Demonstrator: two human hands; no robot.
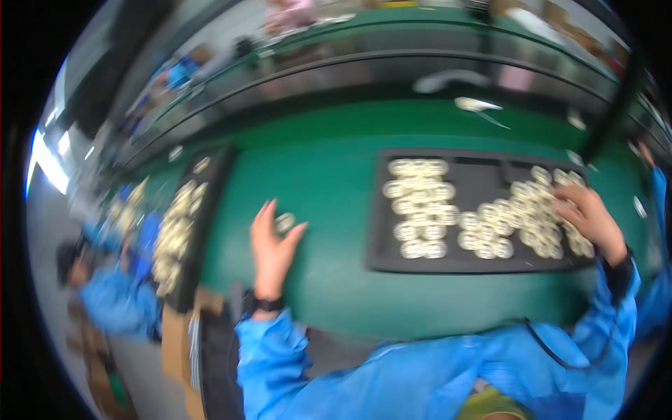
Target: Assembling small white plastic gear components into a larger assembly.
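Observation:
My left hand (270, 241) is over the green tabletop, thumb and fingers spread apart. A small round whitish disc-shaped part (284, 222) shows in the gap between them; it looks loose rather than gripped. Off to the right, my right hand (593, 218) reaches over a black tray (413, 264). Its slightly bent fingers are apart, with the tips at the pale round parts (539, 210) on the tray's right side. Blur hides whether those fingertips touch one. More such parts (420, 206) stand in tight rows on the tray's left side.
Another dark tray (217, 183) full of similar pale parts lies at the left, beside a co-worker in blue (119, 301). A white tool-like item (479, 105) lies at the back. A dark post (616, 112) rises at far right. Cardboard boxes (176, 346) stand lower left.

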